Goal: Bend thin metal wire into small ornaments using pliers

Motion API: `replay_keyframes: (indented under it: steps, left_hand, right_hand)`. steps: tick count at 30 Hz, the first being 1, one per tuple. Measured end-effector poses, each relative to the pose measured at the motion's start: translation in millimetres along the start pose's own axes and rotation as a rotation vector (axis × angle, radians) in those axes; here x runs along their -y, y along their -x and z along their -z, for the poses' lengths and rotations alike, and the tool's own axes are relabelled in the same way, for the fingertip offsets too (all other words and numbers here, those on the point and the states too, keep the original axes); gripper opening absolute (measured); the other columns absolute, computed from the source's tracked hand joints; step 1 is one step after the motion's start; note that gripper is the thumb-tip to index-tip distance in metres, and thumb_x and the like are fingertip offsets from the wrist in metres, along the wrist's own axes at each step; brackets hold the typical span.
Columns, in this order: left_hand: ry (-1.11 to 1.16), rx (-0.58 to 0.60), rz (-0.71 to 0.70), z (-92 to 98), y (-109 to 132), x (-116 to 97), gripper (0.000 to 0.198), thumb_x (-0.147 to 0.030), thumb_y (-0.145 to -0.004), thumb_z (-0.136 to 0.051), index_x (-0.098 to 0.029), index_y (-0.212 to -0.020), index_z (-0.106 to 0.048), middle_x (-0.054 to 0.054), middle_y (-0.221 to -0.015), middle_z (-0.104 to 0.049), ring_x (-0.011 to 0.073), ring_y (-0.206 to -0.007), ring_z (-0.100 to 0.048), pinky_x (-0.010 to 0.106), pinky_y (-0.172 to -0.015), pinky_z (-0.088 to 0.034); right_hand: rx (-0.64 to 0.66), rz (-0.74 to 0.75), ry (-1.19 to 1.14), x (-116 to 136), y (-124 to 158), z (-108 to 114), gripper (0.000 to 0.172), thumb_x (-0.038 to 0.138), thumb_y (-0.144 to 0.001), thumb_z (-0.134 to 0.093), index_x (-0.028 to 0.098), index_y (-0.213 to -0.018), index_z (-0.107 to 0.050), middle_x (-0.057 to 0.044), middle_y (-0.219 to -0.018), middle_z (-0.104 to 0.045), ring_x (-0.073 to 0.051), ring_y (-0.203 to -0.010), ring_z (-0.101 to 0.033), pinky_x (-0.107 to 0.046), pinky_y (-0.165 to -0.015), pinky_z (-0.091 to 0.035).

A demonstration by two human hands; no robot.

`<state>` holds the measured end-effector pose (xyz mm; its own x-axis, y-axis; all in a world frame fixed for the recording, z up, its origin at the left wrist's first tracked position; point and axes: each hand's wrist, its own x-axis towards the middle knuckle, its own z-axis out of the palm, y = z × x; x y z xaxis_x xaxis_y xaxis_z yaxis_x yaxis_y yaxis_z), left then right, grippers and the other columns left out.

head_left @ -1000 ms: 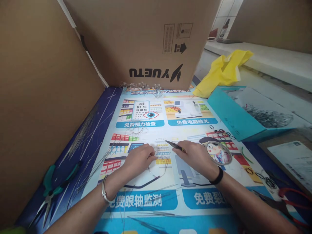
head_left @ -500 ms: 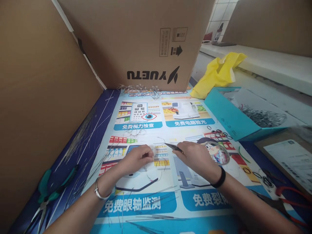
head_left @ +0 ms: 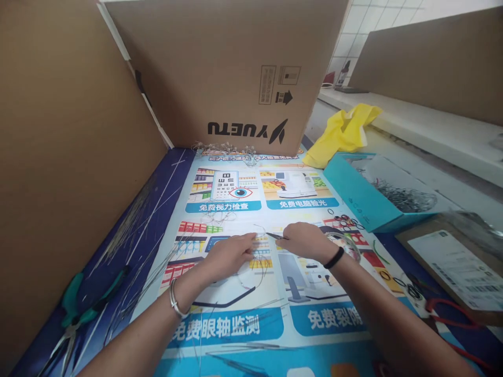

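My left hand (head_left: 232,255) is closed in a pinch above the printed sheet, with thin wire (head_left: 265,269) looping down beside its fingertips. My right hand (head_left: 305,242) is wrapped round dark needle-nose pliers (head_left: 273,236); their handles are hidden in the palm. The pointed jaws face left, just short of my left fingertips. A fine curved wire end (head_left: 259,226) rises by the jaws; whether they grip it is too small to tell. More bent wire pieces (head_left: 220,215) lie on the sheet beyond my left hand.
Teal-handled pliers (head_left: 76,309) lie at the left, below straight wires (head_left: 126,225). A blue box (head_left: 353,199) of metal pieces stands at right, near black rings (head_left: 346,221), red-handled scissors (head_left: 448,309) and a labelled package (head_left: 451,267). Cardboard (head_left: 236,78) walls the back.
My left fingers have moved slightly up and right, closer to the pliers' jaws. The right hand has turned a little, hiding more of the pliers. The view has shifted slightly.
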<state>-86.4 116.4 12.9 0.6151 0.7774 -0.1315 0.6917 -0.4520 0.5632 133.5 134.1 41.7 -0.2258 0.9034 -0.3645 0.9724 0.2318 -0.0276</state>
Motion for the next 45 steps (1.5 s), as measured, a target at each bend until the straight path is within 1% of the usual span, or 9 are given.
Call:
replay_keyframes:
  steps: [6, 13, 16, 21, 26, 29, 32, 39, 45]
  left_hand:
    - [-0.082, 0.016, 0.016, 1.3, 0.1, -4.5, 0.014, -0.024, -0.084, -0.044, -0.022, -0.087, -0.058, -0.002, -0.141, -0.043, 0.0225, -0.106, -0.055, 0.034, -0.082, -0.044]
    - [-0.054, -0.036, -0.016, -2.2, 4.0, -0.3, 0.012, -0.024, -0.084, -0.045, -0.023, -0.085, -0.057, -0.003, -0.14, -0.045, 0.0232, -0.112, -0.053, 0.036, -0.086, -0.043]
    - [0.04, -0.09, -0.019, -6.8, 5.2, 5.4, 0.01, -0.024, -0.085, -0.047, -0.023, -0.085, -0.057, 0.0, -0.136, -0.048, 0.0237, -0.116, -0.05, 0.037, -0.091, -0.041]
    - [0.359, -0.214, -0.017, -9.4, 3.4, 13.7, 0.01, -0.019, -0.081, -0.05, -0.021, -0.071, -0.05, 0.004, -0.118, -0.059, 0.0206, -0.111, -0.052, 0.033, -0.09, -0.04]
    - [0.48, -0.284, -0.013, -7.1, 2.7, 14.8, 0.009, -0.02, -0.08, -0.052, -0.019, -0.071, -0.051, 0.005, -0.104, -0.058, 0.0206, -0.111, -0.049, 0.031, -0.089, -0.038]
    - [0.511, -0.26, 0.026, -5.9, 4.5, 13.8, 0.01, -0.023, -0.082, -0.05, -0.019, -0.073, -0.052, 0.001, -0.084, -0.059, 0.0164, -0.083, -0.055, 0.028, -0.073, -0.041]
    - [0.535, -0.227, 0.065, -4.9, 6.2, 13.6, 0.011, -0.024, -0.082, -0.049, -0.019, -0.073, -0.052, -0.003, -0.067, -0.053, 0.013, -0.065, -0.049, 0.025, -0.062, -0.037]
    - [0.804, -0.198, 0.021, -4.7, 6.3, 14.6, 0.01, -0.026, -0.083, -0.051, -0.018, -0.078, -0.051, -0.003, -0.069, -0.052, 0.0108, -0.065, -0.047, 0.024, -0.063, -0.037]
    - [0.859, -0.141, -0.017, -8.4, 6.0, 13.7, 0.013, -0.029, -0.083, -0.053, -0.017, -0.079, -0.052, -0.002, -0.067, -0.054, 0.0116, -0.064, -0.049, 0.025, -0.065, -0.038]
  right_hand:
    - [-0.005, 0.042, -0.017, 10.5, -14.5, -0.7, 0.041, 0.049, -0.083, -0.041, 0.019, -0.079, -0.068, -0.009, -0.086, -0.068, -0.023, -0.08, -0.063, -0.026, -0.057, -0.037]
    - [-0.092, 0.065, 0.0, 17.3, -7.1, -8.9, 0.039, 0.045, -0.088, -0.037, 0.019, -0.08, -0.065, -0.006, -0.082, -0.068, -0.02, -0.077, -0.062, -0.024, -0.054, -0.031]
    - [-0.158, 0.056, -0.012, 14.2, -1.4, -11.7, 0.037, 0.044, -0.09, -0.037, 0.02, -0.08, -0.063, -0.005, -0.079, -0.068, -0.018, -0.073, -0.063, -0.024, -0.052, -0.029]
    - [-0.287, 0.07, 0.04, 12.6, 7.4, -8.1, 0.033, 0.041, -0.091, -0.039, 0.019, -0.08, -0.061, -0.004, -0.079, -0.068, -0.018, -0.072, -0.064, -0.026, -0.051, -0.028]
    - [-0.309, 0.12, 0.092, 17.9, 16.7, -4.3, 0.031, 0.042, -0.089, -0.044, 0.018, -0.08, -0.062, -0.006, -0.08, -0.068, -0.019, -0.073, -0.064, -0.026, -0.052, -0.028]
    - [-0.315, 0.176, 0.091, 20.7, 20.3, -4.8, 0.03, 0.04, -0.089, -0.046, 0.017, -0.079, -0.061, -0.006, -0.079, -0.068, -0.019, -0.072, -0.063, -0.025, -0.053, -0.027]
    - [-0.328, 0.196, 0.072, 21.5, 21.0, -5.7, 0.03, 0.04, -0.089, -0.046, 0.017, -0.078, -0.061, -0.006, -0.077, -0.067, -0.018, -0.07, -0.062, -0.025, -0.052, -0.026]
    - [-0.297, 0.261, -0.221, 20.9, 10.3, -15.6, 0.026, 0.036, -0.088, -0.045, 0.017, -0.074, -0.058, -0.003, -0.075, -0.063, -0.013, -0.067, -0.055, -0.023, -0.055, -0.027]
    - [-0.279, 0.323, -0.408, 23.5, 2.8, -26.4, 0.031, 0.039, -0.088, -0.044, 0.017, -0.068, -0.054, 0.0, -0.067, -0.056, -0.011, -0.062, -0.049, -0.022, -0.054, -0.026]
